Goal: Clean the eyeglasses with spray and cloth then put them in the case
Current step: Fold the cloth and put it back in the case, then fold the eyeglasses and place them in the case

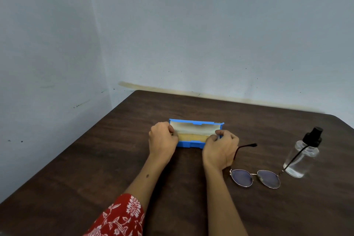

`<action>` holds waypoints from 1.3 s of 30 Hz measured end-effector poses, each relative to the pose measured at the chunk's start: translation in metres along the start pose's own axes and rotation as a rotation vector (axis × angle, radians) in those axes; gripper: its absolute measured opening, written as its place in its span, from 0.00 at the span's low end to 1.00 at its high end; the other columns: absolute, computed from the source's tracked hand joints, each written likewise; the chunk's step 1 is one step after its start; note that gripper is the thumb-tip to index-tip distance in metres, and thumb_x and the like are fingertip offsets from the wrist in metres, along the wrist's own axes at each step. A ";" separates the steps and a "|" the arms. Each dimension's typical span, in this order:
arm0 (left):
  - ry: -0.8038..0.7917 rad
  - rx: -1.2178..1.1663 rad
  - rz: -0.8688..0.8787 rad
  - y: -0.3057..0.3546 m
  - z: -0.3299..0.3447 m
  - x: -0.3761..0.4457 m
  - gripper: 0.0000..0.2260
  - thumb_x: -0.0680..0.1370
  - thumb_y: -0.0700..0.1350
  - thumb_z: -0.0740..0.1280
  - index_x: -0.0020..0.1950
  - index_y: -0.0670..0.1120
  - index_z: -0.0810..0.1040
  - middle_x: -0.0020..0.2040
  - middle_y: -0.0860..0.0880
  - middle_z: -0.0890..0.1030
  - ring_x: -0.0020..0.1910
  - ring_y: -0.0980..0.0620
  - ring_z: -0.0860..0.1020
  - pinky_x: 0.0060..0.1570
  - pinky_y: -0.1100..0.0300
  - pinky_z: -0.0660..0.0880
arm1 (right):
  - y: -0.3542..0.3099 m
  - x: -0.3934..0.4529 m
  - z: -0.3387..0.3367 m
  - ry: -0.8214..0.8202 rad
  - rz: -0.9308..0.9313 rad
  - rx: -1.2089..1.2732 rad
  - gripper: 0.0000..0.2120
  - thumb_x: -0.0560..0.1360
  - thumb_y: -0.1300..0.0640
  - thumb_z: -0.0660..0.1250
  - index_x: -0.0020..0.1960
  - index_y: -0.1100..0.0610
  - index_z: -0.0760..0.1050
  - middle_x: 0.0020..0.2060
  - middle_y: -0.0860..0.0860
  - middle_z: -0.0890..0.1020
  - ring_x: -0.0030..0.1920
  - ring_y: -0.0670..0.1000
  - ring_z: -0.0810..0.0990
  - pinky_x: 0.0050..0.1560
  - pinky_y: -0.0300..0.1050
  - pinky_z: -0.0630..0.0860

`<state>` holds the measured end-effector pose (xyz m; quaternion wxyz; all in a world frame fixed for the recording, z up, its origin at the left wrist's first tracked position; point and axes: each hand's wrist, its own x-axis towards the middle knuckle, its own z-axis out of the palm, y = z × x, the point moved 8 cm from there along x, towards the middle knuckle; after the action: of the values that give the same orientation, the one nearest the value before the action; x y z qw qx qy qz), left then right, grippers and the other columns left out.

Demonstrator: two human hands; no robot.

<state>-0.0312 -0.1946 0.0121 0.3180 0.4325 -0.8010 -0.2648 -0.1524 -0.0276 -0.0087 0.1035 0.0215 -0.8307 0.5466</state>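
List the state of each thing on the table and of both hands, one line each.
Case: open, lid up, yellow cloth lying inside.
Glasses: on the table, arms unfolded, outside the case.
Spray bottle: upright, cap on, untouched.
Left hand: fingers curled, grip on the case's left end.
Right hand: fingers curled, grip on the case's right end.

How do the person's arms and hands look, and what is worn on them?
The left arm has a red sleeve with a white flower pattern near the elbow, and a small dark mark on the bare forearm. The right arm is bare. No rings, watch or gloves show on the left hand or right hand.
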 end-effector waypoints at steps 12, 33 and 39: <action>0.172 -0.327 0.092 0.012 -0.036 -0.044 0.12 0.75 0.36 0.65 0.57 0.42 0.79 0.52 0.45 0.82 0.52 0.50 0.80 0.55 0.53 0.77 | -0.045 -0.063 -0.019 -0.041 -0.347 0.128 0.18 0.75 0.68 0.57 0.64 0.61 0.69 0.69 0.56 0.66 0.68 0.56 0.67 0.57 0.48 0.70; -0.140 -0.374 0.082 0.067 0.047 -0.127 0.15 0.69 0.42 0.74 0.55 0.44 0.78 0.47 0.52 0.79 0.47 0.54 0.79 0.49 0.62 0.75 | 0.067 0.041 -0.168 -0.006 0.111 0.143 0.14 0.75 0.64 0.60 0.59 0.59 0.73 0.56 0.56 0.79 0.58 0.56 0.74 0.55 0.43 0.68; -0.163 -0.285 0.144 0.072 0.049 -0.121 0.06 0.73 0.39 0.71 0.48 0.43 0.82 0.47 0.47 0.84 0.46 0.51 0.81 0.55 0.56 0.76 | 0.079 0.051 -0.143 -0.238 0.056 0.038 0.13 0.74 0.66 0.61 0.54 0.56 0.79 0.50 0.54 0.83 0.55 0.54 0.77 0.55 0.43 0.71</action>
<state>-0.0536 -0.0482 -0.0038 0.3283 0.3015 -0.8075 -0.3863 -0.1931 0.1385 -0.0160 -0.0115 0.0648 -0.8269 0.5585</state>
